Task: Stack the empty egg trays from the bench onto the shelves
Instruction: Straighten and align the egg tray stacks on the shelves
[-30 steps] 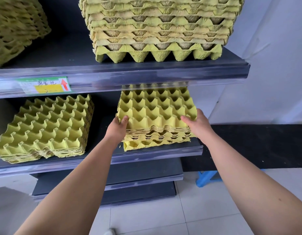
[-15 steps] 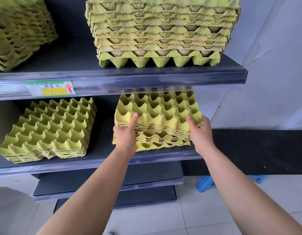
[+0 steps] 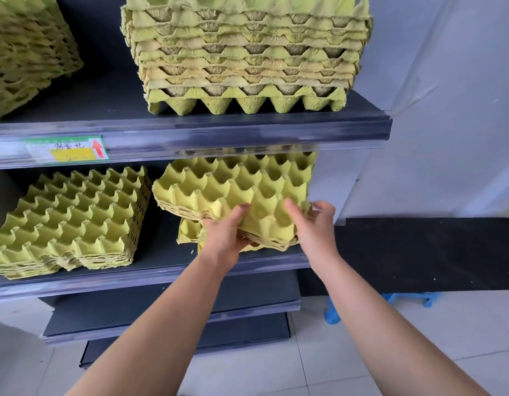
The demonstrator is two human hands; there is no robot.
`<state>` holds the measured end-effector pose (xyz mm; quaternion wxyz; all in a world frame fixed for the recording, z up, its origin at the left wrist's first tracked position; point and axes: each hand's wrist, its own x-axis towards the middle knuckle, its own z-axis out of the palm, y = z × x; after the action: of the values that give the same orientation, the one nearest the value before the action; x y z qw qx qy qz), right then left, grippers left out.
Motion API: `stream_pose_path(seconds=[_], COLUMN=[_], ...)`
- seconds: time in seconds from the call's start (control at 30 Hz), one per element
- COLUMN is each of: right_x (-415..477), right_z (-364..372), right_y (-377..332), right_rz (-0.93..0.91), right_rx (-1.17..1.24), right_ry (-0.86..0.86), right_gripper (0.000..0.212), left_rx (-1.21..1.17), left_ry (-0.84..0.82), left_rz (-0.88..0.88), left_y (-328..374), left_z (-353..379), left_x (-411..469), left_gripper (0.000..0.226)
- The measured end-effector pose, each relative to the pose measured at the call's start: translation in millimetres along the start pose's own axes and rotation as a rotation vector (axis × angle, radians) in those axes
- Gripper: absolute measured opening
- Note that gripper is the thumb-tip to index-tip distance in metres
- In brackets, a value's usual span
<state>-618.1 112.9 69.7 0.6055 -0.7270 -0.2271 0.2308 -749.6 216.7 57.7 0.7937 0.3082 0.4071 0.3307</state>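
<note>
1. I see my left hand (image 3: 226,234) and right hand (image 3: 314,224) both gripping the front edge of a tilted bundle of egg trays (image 3: 233,190), centre frame.
2. It is over more trays (image 3: 187,232) on the middle shelf (image 3: 162,270).

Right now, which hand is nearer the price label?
Left. The left hand holds the trays, below-right of the label; the right hand holds them farther right.

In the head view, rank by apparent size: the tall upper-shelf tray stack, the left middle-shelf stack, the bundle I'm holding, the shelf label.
1. tall upper-shelf stack
2. left middle-shelf stack and held bundle: about alike, so not ranked against each other
3. shelf label, clearly smallest
</note>
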Motion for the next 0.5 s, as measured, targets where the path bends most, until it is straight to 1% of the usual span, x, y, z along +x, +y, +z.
stream_pose_path(seconds=[0.07,0.17,0.23,0.3,0.33,0.4,0.47,0.5], right_x=[18,45,58,68,72,77,80,80], right_z=[-14,-32,-39,-43,-44,-44,-41,-39], right_y=[-3,-13,-18,-19,-17,-12,-8,-6], right_rz=[-0.020,-0.052,-0.075,-0.042,-0.001,0.059,0.061,0.049], right_rx=[-0.091,-0.157,-0.181,-0.183,-0.167,-0.121,-0.085,-0.069], right_ry=[0.039,0.081,0.065,0.024,0.003,-0.020,-0.006,0.009], right_gripper=[0.083,0.086,0.087,0.085,0.082,0.068,0.049,0.041], left_rx=[0.053,0.175,0.214,0.257,0.286,0.318,0.289,0.282], left_ry=[-0.056,-0.098,-0.116,-0.150,-0.166,-0.156,-0.087,-0.048], left_rz=[0.032,0.071,0.063,0.049,0.052,0.066,0.083,0.099], left_y=[11,31,44,53,56,59,60,61], left_z=[-18,-41,-50,-55,-55,-56,-56,-55], left_x=[4,8,11,14,13,17,19,21], left_gripper=[0.088,0.091,0.098,0.098,0.092,0.073,0.059,0.059])
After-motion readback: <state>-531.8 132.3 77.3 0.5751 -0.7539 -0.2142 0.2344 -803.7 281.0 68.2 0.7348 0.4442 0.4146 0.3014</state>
